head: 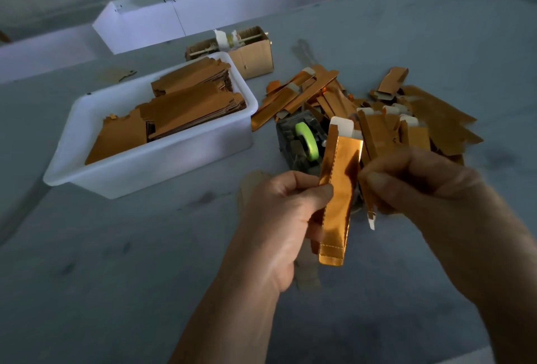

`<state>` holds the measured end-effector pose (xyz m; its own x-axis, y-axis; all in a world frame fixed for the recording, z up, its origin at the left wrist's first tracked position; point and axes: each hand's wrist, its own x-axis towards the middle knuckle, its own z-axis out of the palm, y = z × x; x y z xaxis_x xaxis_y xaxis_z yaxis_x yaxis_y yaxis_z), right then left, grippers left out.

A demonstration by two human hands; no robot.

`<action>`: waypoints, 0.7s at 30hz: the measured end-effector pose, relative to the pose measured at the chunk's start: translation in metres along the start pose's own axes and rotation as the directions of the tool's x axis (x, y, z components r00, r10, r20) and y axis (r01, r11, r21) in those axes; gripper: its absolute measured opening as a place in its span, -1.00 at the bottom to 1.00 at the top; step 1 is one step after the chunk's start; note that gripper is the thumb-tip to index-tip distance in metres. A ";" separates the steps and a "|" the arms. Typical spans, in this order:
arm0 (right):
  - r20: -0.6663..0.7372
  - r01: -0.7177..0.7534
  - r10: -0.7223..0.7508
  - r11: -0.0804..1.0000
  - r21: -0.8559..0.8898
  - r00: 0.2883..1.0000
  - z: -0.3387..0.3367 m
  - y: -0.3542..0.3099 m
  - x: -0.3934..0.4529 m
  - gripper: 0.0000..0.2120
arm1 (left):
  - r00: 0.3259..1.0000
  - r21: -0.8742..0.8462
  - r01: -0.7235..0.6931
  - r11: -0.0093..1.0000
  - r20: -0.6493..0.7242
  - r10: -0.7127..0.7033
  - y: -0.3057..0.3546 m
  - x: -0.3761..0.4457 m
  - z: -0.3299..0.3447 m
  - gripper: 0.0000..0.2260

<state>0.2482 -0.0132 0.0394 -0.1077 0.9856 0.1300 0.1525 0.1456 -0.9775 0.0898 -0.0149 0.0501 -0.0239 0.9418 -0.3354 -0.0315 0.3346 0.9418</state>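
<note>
One gold carton [338, 189] is held upright above the desk's [116, 276] middle: left hand [279, 218] grips its left edge, right hand [421, 183] pinches its right edge. Tub [145, 171] and dispenser [299, 142] stand behind.

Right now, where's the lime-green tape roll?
Head view, centre: the lime-green tape roll sits in a grey dispenser, right of the white plastic tub, just behind the held copper foil carton.

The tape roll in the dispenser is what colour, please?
The tape roll is lime green; head view shows it best.
</note>
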 end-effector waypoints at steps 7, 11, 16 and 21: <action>0.122 0.072 -0.053 0.985 -0.156 0.991 0.012 -0.001 -0.002 -0.77 | 1.000 -0.081 0.015 0.997 0.023 -0.014 0.000 -0.005 -0.003 -0.98; 0.135 0.093 -0.053 0.946 -0.309 0.989 0.015 -0.003 -0.002 -0.56 | 0.998 -0.064 0.037 0.997 0.052 -0.033 0.000 -0.006 -0.005 -0.98; 0.047 0.041 -0.026 0.939 -0.341 0.999 0.018 -0.003 0.000 -0.61 | 0.995 -0.087 0.016 0.996 0.101 -0.008 0.001 -0.010 -0.005 -0.98; 0.030 0.010 0.002 0.927 -0.374 1.000 0.021 -0.004 0.000 -0.72 | 0.988 -0.084 0.049 0.995 0.153 -0.035 0.000 -0.009 -0.010 -0.90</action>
<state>0.2272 -0.0157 0.0402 -0.1370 0.9829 0.1231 0.5076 0.1764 -0.8434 0.0799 -0.0233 0.0532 0.1300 0.9234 -0.3612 -0.1169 0.3760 0.9192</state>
